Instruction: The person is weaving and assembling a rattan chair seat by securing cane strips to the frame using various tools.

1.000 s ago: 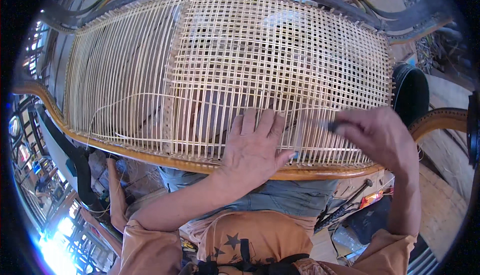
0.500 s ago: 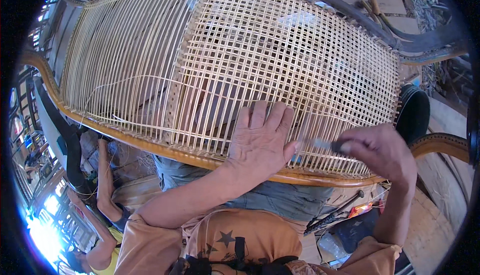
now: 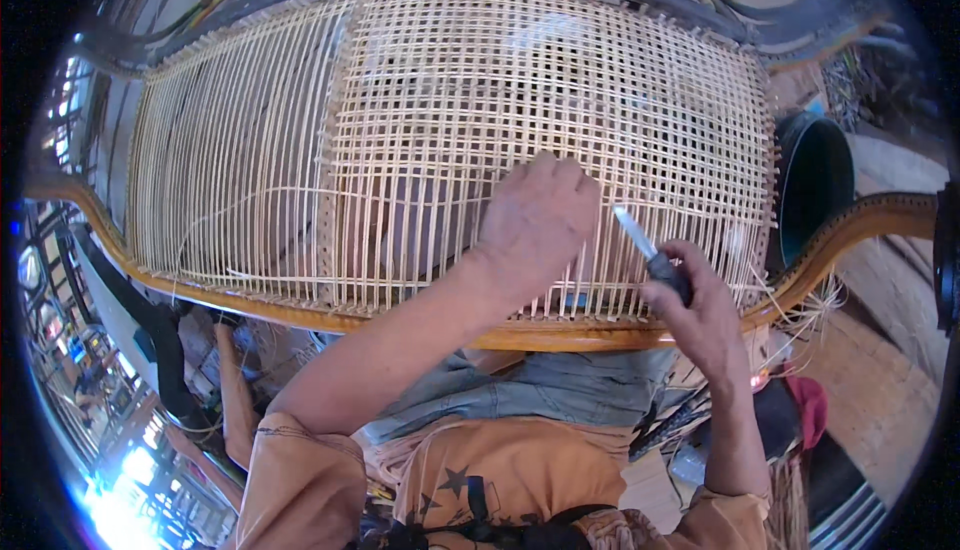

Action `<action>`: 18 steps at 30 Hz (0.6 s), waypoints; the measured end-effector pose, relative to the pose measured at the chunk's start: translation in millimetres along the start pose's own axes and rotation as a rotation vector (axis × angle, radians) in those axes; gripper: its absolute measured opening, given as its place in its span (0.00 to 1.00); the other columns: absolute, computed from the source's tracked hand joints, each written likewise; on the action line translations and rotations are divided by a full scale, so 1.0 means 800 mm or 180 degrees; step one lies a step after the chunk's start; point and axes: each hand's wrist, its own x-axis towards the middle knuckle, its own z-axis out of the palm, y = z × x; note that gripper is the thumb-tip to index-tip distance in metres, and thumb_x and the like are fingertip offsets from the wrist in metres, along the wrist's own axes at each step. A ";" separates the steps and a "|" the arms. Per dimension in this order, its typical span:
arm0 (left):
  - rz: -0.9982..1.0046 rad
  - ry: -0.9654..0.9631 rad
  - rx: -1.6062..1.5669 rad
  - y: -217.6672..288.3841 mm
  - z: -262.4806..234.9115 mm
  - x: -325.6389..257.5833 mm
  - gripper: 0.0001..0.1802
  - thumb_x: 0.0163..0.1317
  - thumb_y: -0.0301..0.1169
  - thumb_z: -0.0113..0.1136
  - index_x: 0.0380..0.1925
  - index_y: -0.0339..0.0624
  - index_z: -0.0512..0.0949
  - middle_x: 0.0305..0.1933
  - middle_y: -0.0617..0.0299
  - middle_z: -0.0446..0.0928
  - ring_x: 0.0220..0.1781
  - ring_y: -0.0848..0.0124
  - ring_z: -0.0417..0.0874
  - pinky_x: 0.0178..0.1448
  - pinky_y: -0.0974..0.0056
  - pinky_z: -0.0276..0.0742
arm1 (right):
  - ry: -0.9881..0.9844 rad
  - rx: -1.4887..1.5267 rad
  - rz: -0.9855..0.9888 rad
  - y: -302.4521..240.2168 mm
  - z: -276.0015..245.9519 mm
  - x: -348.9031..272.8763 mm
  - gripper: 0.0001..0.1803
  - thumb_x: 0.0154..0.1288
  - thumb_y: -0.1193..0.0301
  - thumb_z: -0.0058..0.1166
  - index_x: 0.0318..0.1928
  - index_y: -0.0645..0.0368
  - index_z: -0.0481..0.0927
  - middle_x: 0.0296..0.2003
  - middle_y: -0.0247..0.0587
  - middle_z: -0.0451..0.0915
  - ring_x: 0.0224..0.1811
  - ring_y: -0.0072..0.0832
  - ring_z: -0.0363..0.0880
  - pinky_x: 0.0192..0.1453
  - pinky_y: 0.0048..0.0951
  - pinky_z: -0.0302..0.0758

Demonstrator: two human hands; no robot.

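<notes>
On cane panel (image 3: pixel 450 120): left hand (image 3: pixel 535 220) flat, open, pressing weave. Right hand (image 3: pixel 700 310) fisted round knife (image 3: pixel 650 250). Strands likely thin, springy, brittle; grip handle.

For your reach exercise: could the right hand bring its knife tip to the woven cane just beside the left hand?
Probably yes: the right hand holds the knife close above the cane weave, nothing between it and the left hand.
</notes>
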 end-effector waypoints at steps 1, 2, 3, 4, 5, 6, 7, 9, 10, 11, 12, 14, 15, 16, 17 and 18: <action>0.0017 -0.0048 0.0002 -0.004 0.000 0.003 0.06 0.47 0.26 0.55 0.27 0.42 0.74 0.30 0.60 0.72 0.37 0.63 0.74 0.40 0.62 0.76 | 0.0065 0.0045 0.0044 0.001 0.005 -0.004 0.13 0.66 0.66 0.49 0.46 0.61 0.74 0.29 0.47 0.77 0.31 0.35 0.77 0.39 0.37 0.74; 0.0031 -0.0097 0.0008 -0.007 0.001 0.005 0.05 0.47 0.25 0.55 0.27 0.43 0.74 0.30 0.60 0.72 0.37 0.62 0.74 0.39 0.62 0.76 | 0.0118 0.0116 -0.0063 0.001 0.009 -0.008 0.14 0.66 0.66 0.50 0.46 0.61 0.74 0.30 0.49 0.77 0.32 0.38 0.78 0.39 0.37 0.74; 0.0052 -0.0116 0.0004 -0.007 0.004 0.007 0.06 0.46 0.25 0.55 0.27 0.43 0.74 0.30 0.60 0.71 0.35 0.62 0.74 0.38 0.62 0.76 | 0.0170 0.0182 -0.0175 0.003 0.012 -0.011 0.14 0.65 0.65 0.51 0.45 0.61 0.75 0.30 0.50 0.78 0.32 0.41 0.78 0.40 0.38 0.74; 0.0110 -0.0137 0.0031 -0.008 0.007 0.008 0.06 0.46 0.25 0.55 0.27 0.43 0.74 0.30 0.60 0.71 0.35 0.62 0.74 0.38 0.62 0.76 | 0.0212 0.0235 -0.0170 0.004 0.016 -0.011 0.14 0.65 0.65 0.51 0.45 0.61 0.75 0.30 0.50 0.78 0.32 0.41 0.78 0.40 0.38 0.74; 0.0127 -0.0081 0.0074 -0.008 0.010 0.008 0.06 0.46 0.24 0.56 0.27 0.43 0.74 0.30 0.60 0.71 0.35 0.62 0.74 0.38 0.62 0.76 | 0.0218 0.0162 -0.0241 0.006 0.019 -0.009 0.13 0.65 0.65 0.51 0.44 0.61 0.75 0.31 0.52 0.78 0.33 0.45 0.78 0.40 0.40 0.74; 0.0139 -0.0021 0.0114 -0.009 0.010 0.009 0.06 0.46 0.24 0.56 0.27 0.43 0.74 0.30 0.60 0.71 0.35 0.63 0.74 0.38 0.61 0.76 | 0.0222 0.0083 -0.0315 0.006 0.021 -0.008 0.13 0.65 0.65 0.51 0.43 0.62 0.76 0.32 0.54 0.78 0.34 0.49 0.78 0.40 0.42 0.74; 0.0175 -0.0107 0.0161 -0.008 0.008 0.010 0.06 0.46 0.24 0.57 0.27 0.43 0.74 0.29 0.60 0.71 0.36 0.63 0.74 0.38 0.62 0.76 | 0.0166 -0.0057 -0.0230 0.004 0.021 -0.007 0.13 0.66 0.65 0.50 0.42 0.63 0.75 0.32 0.57 0.77 0.36 0.54 0.76 0.39 0.46 0.73; 0.0238 -0.0131 0.0238 -0.006 0.007 0.014 0.06 0.46 0.24 0.57 0.27 0.43 0.74 0.29 0.60 0.71 0.36 0.63 0.74 0.38 0.62 0.76 | 0.0198 -0.0037 -0.0168 0.003 0.022 -0.004 0.13 0.67 0.65 0.49 0.41 0.63 0.75 0.31 0.57 0.77 0.35 0.54 0.76 0.39 0.46 0.73; 0.0265 -0.0133 0.0285 -0.005 0.007 0.015 0.06 0.46 0.24 0.57 0.27 0.43 0.74 0.29 0.60 0.71 0.36 0.63 0.74 0.38 0.62 0.76 | 0.0208 -0.0063 -0.0104 0.003 0.022 -0.003 0.13 0.67 0.65 0.47 0.41 0.64 0.74 0.31 0.57 0.77 0.34 0.54 0.76 0.39 0.47 0.72; 0.0277 -0.0142 0.0283 -0.005 0.007 0.015 0.06 0.46 0.24 0.57 0.27 0.43 0.74 0.29 0.60 0.71 0.36 0.63 0.74 0.38 0.62 0.76 | 0.0214 -0.0053 -0.0094 0.002 0.023 -0.003 0.13 0.67 0.65 0.47 0.41 0.64 0.74 0.31 0.57 0.77 0.34 0.54 0.76 0.39 0.47 0.72; 0.0285 -0.0171 0.0335 -0.006 0.008 0.016 0.06 0.46 0.24 0.57 0.27 0.44 0.74 0.29 0.60 0.71 0.36 0.63 0.74 0.38 0.62 0.76 | 0.0213 -0.0108 -0.0072 0.002 0.024 -0.003 0.13 0.68 0.65 0.46 0.41 0.64 0.74 0.30 0.58 0.77 0.34 0.54 0.76 0.38 0.47 0.72; 0.0294 -0.0202 0.0371 -0.007 0.010 0.016 0.06 0.46 0.24 0.57 0.27 0.44 0.73 0.28 0.60 0.71 0.35 0.63 0.75 0.38 0.62 0.76 | 0.0210 -0.0170 -0.0034 0.001 0.025 -0.001 0.14 0.69 0.64 0.45 0.40 0.64 0.73 0.29 0.58 0.77 0.34 0.54 0.76 0.38 0.48 0.72; 0.0289 -0.0248 0.0427 -0.008 0.011 0.015 0.06 0.46 0.24 0.57 0.26 0.44 0.73 0.28 0.60 0.71 0.35 0.63 0.75 0.38 0.62 0.76 | 0.0122 -0.0227 0.0038 0.000 0.027 0.001 0.14 0.69 0.64 0.45 0.40 0.64 0.73 0.29 0.58 0.77 0.34 0.55 0.76 0.38 0.48 0.72; 0.0300 -0.0264 0.0480 -0.007 0.010 0.017 0.06 0.46 0.24 0.57 0.26 0.44 0.73 0.28 0.60 0.71 0.35 0.63 0.75 0.38 0.62 0.76 | 0.0064 -0.0300 0.0105 -0.002 0.025 0.001 0.14 0.69 0.64 0.44 0.40 0.64 0.73 0.29 0.58 0.77 0.34 0.55 0.76 0.38 0.49 0.72; 0.0297 -0.0238 0.0450 -0.006 0.009 0.016 0.06 0.46 0.23 0.57 0.26 0.44 0.73 0.28 0.60 0.71 0.35 0.63 0.75 0.37 0.62 0.76 | 0.0112 -0.0295 0.0018 -0.002 0.027 0.002 0.13 0.70 0.64 0.43 0.40 0.64 0.72 0.29 0.59 0.77 0.34 0.55 0.77 0.37 0.49 0.72; 0.0309 -0.0215 0.0432 -0.006 0.008 0.014 0.06 0.46 0.23 0.57 0.26 0.44 0.73 0.28 0.60 0.71 0.35 0.63 0.75 0.37 0.62 0.76 | 0.0134 -0.0315 0.0026 -0.001 0.029 0.002 0.13 0.70 0.64 0.43 0.40 0.64 0.72 0.29 0.59 0.77 0.34 0.55 0.77 0.37 0.49 0.72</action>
